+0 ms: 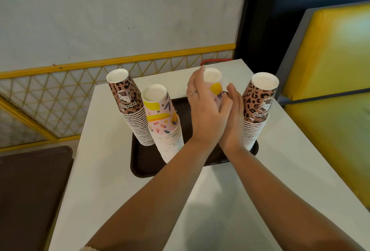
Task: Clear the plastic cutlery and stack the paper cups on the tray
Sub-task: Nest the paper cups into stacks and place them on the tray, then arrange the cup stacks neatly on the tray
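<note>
Four stacks of upturned paper cups stand on a dark brown tray [144, 162]. A leopard-print stack [128, 102] is at the far left, with a pink and yellow patterned stack [160, 118] beside it. My left hand [204, 108], with a ring on it, wraps round the left side of a third, pink and yellow stack [214, 84]. My right hand [234, 116] presses its straight fingers against that stack's right side. Both hands hide its lower part. Another leopard-print stack [258, 102] stands at the right. No plastic cutlery is in view.
The tray lies on a white table [112, 170] set against a wall with a yellow lattice rail. A yellow bench seat [328, 98] is to the right and a dark brown seat [30, 190] to the left. A red handle [216, 61] shows behind the table's far edge.
</note>
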`<state>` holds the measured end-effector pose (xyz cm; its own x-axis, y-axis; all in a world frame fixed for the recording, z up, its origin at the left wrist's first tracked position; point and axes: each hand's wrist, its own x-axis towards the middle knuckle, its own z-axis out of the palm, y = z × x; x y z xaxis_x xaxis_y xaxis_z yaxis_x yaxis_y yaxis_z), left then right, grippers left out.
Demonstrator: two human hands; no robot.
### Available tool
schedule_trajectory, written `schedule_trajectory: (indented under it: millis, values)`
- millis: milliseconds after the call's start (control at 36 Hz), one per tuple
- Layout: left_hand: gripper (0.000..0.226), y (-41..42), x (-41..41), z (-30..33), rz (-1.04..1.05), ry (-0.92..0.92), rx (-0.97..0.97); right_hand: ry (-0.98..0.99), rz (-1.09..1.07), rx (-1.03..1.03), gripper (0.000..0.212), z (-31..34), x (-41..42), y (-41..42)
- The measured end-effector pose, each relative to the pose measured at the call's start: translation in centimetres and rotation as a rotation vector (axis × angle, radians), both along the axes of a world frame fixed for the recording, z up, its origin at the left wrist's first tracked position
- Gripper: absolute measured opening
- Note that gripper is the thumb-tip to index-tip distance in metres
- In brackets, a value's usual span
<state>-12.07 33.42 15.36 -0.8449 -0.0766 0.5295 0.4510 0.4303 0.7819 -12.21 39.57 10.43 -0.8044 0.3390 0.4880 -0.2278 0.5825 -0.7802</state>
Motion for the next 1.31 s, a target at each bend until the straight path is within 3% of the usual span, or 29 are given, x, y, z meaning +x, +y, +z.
schedule_trajectory:
  millis: [167, 306, 472, 583, 694, 889, 1306]
  values:
    - [0.062, -2.5, 2.6, 0.8, 0.143, 0.294, -0.171, 0.104, 0.02, 0.003, 0.056, 1.4, 2.4, 0.3]
    - [0.064, -5.1, 3.5, 0.3, 0.28, 0.373, -0.111, 0.303, -0.15, 0.147, 0.046, 1.3, 3.7, 1.0]
    - [0.084, -7.6, 3.4, -1.4, 0.413, 0.204, -0.074, 0.297, -0.392, 0.006, 0.073, 0.7, 5.0, 2.0]
    - [0.097, -8.6, 2.9, -3.2, 0.39, 0.017, -0.035, 0.106, -0.399, -0.074, 0.091, -0.8, 4.7, 3.3]
    - [0.104, -9.1, 2.1, -4.9, 0.277, -0.189, 0.148, -0.127, -0.302, -0.197, 0.105, -2.5, 4.3, 3.9]
    - [0.084, -9.1, 1.1, -6.8, 0.251, -0.281, 0.171, -0.24, -0.254, -0.211, 0.09, -3.7, 3.8, 4.7]
    - [0.082, -8.3, -0.8, -7.1, 0.276, -0.309, 0.179, -0.275, -0.096, -0.115, 0.083, -4.3, -1.8, 6.7]
